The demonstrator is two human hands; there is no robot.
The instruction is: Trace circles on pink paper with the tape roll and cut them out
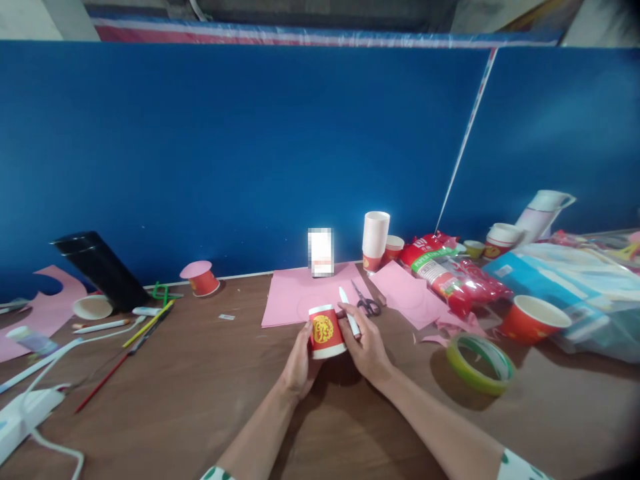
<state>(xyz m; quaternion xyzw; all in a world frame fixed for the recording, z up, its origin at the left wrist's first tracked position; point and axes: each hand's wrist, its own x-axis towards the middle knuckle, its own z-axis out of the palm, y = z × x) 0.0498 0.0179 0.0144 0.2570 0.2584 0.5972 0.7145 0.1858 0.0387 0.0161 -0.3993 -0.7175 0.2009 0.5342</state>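
Observation:
A red paper cup point(327, 333) with a gold emblem is in front of me, its wider end facing down. My left hand point(299, 363) wraps around its left side. On the other side, my right hand point(370, 343) has a slim white pen point(354, 325) between its fingers, tip pointing up and away, and its fingertips rest against the cup. Just beyond lie pink paper sheets point(285, 300) and dark-handled scissors point(369, 306). A white-lit, blurred-out phone-like object point(321, 253) stands at the back of the sheets.
To the right are green tape point(480, 363), an orange cup point(534, 320), a red cup package point(450, 267) and stacked cups point(375, 240). A black flask point(100, 270), pencils point(103, 327), a power strip point(27, 420) and a pink-topped cup point(203, 279) are leftward. A blue partition point(250, 147) stands behind.

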